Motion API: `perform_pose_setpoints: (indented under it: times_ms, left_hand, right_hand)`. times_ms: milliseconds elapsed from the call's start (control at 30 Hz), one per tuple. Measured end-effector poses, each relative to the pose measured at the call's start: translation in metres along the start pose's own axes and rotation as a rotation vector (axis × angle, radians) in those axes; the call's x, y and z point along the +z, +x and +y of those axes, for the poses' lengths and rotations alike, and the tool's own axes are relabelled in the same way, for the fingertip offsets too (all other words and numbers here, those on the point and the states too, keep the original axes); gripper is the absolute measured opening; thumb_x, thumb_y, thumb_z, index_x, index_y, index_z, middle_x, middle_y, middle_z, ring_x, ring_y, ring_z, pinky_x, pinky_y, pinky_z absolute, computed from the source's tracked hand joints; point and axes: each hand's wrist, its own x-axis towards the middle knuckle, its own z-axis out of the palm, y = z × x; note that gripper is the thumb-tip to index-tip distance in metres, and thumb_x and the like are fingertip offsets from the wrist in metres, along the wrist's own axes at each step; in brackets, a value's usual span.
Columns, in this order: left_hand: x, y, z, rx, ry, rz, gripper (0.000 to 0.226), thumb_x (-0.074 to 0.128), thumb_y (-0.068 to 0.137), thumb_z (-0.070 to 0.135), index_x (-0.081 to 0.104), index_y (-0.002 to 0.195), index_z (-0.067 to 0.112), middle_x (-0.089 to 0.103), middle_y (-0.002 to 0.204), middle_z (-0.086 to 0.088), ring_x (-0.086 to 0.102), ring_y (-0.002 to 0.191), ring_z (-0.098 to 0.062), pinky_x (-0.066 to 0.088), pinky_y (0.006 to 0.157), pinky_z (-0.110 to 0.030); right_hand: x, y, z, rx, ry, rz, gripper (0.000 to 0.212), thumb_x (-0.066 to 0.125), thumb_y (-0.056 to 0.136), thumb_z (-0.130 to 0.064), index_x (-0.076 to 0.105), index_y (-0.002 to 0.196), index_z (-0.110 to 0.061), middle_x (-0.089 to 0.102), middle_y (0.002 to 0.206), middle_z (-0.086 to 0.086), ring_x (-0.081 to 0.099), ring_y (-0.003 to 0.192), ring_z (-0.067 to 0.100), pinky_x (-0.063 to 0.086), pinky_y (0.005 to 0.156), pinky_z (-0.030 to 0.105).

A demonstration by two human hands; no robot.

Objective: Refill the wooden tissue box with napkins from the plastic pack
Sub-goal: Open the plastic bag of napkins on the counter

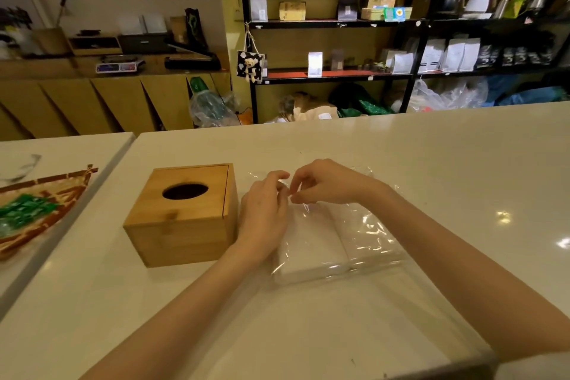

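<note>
A wooden tissue box (182, 216) with an oval hole in its closed lid stands on the white counter, left of centre. Just right of it lies a clear plastic pack (364, 234) holding a flat stack of white napkins (311, 244). My left hand (263, 213) and my right hand (324, 182) meet above the pack's far end, fingertips pinching the plastic film there. The left hand's wrist rests beside the box's right wall.
The white counter (431, 163) stretches far to the right and toward me. A second counter at the left carries a woven basket (37, 207) with green packets. Black shelves with goods (401, 25) stand behind.
</note>
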Motion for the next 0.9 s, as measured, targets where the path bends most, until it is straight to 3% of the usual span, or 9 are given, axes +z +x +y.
perform_pose_setpoints:
  times_ms: [133, 233, 300, 433, 533, 600, 667, 800, 900]
  left_hand:
    - [-0.002, -0.009, -0.003, -0.115, -0.144, 0.029, 0.024, 0.034, 0.095, 0.017, 0.055, 0.107, 0.014, 0.046, 0.119, -0.001, 0.036, 0.115, -0.012, 0.024, 0.092, -0.017]
    - [-0.001, -0.016, -0.006, -0.354, -0.380, -0.032, 0.031, 0.035, 0.089, 0.039, 0.056, 0.099, 0.019, 0.050, 0.122, 0.001, 0.043, 0.118, -0.014, 0.031, 0.108, -0.037]
    - [-0.001, -0.018, -0.008, -0.525, -0.560, -0.025, 0.045, 0.035, 0.073, 0.063, 0.064, 0.083, 0.030, 0.064, 0.113, -0.004, 0.058, 0.109, -0.024, 0.042, 0.101, -0.049]
    - [-0.005, -0.018, 0.004, -0.659, -0.803, 0.013, 0.057, 0.033, 0.078, 0.066, 0.069, 0.085, 0.023, 0.064, 0.116, -0.003, 0.061, 0.100, -0.020, 0.047, 0.094, -0.035]
    - [-0.009, -0.019, 0.010, -0.590, -0.865, -0.055, 0.061, 0.022, 0.092, 0.052, 0.062, 0.108, 0.009, 0.061, 0.111, 0.001, 0.056, 0.092, -0.006, 0.045, 0.072, -0.019]
    - [-0.015, -0.021, 0.014, -0.480, -0.826, -0.093, 0.068, 0.015, 0.094, 0.049, 0.064, 0.106, 0.004, 0.059, 0.116, 0.004, 0.052, 0.110, 0.000, 0.034, 0.084, -0.014]
    - [-0.024, -0.024, 0.018, -0.405, -0.769, -0.148, 0.071, 0.010, 0.095, 0.046, 0.065, 0.104, 0.001, 0.060, 0.117, 0.001, 0.053, 0.109, 0.005, 0.035, 0.085, -0.011]
    - [-0.033, -0.028, 0.013, -0.152, -0.300, -0.311, 0.050, 0.027, 0.093, 0.043, 0.069, 0.103, 0.018, 0.059, 0.118, 0.007, 0.047, 0.118, -0.011, 0.034, 0.086, -0.016]
    - [-0.025, -0.044, 0.008, 0.172, 0.072, -0.469, 0.067, 0.016, 0.078, 0.056, 0.061, 0.116, 0.024, 0.051, 0.135, 0.003, 0.037, 0.131, -0.013, 0.022, 0.113, -0.036]
  right_hand:
    - [0.009, 0.008, 0.001, -0.028, 0.003, 0.064, 0.010, 0.066, 0.080, -0.019, 0.070, 0.084, -0.010, 0.053, 0.054, -0.007, 0.048, 0.052, 0.007, 0.037, 0.053, 0.018]
    - [0.010, 0.007, 0.003, -0.038, 0.020, 0.092, 0.009, 0.066, 0.081, -0.017, 0.071, 0.082, -0.010, 0.049, 0.052, -0.008, 0.044, 0.051, 0.008, 0.035, 0.052, 0.018]
    - [0.008, 0.004, 0.004, -0.043, 0.038, 0.112, 0.008, 0.065, 0.082, -0.018, 0.070, 0.082, -0.011, 0.048, 0.052, -0.009, 0.042, 0.050, 0.007, 0.035, 0.053, 0.019]
    - [0.000, -0.009, 0.000, -0.065, 0.061, 0.140, 0.006, 0.065, 0.084, -0.019, 0.067, 0.078, -0.016, 0.049, 0.052, -0.007, 0.044, 0.050, 0.008, 0.039, 0.057, 0.023]
    - [-0.013, -0.032, -0.009, -0.075, 0.117, 0.121, 0.007, 0.063, 0.085, -0.019, 0.066, 0.079, -0.017, 0.051, 0.051, -0.002, 0.044, 0.042, 0.004, 0.039, 0.051, 0.018]
    - [-0.025, -0.051, -0.018, -0.099, 0.186, 0.083, 0.008, 0.061, 0.086, -0.020, 0.065, 0.080, -0.018, 0.053, 0.054, 0.003, 0.044, 0.043, 0.009, 0.040, 0.048, 0.016]
    - [-0.034, -0.072, -0.025, -0.109, 0.245, 0.020, 0.008, 0.060, 0.087, -0.019, 0.065, 0.080, -0.017, 0.054, 0.052, 0.001, 0.045, 0.043, 0.011, 0.041, 0.047, 0.014]
    - [-0.033, -0.108, -0.037, -0.118, 0.265, -0.238, 0.009, 0.055, 0.090, -0.017, 0.060, 0.083, -0.014, 0.060, 0.058, -0.003, 0.054, 0.047, 0.012, 0.043, 0.047, 0.022]
    - [-0.017, -0.130, -0.042, -0.076, 0.239, -0.418, 0.009, 0.049, 0.093, -0.016, 0.054, 0.087, -0.014, 0.063, 0.070, 0.004, 0.061, 0.056, 0.015, 0.048, 0.051, 0.026]
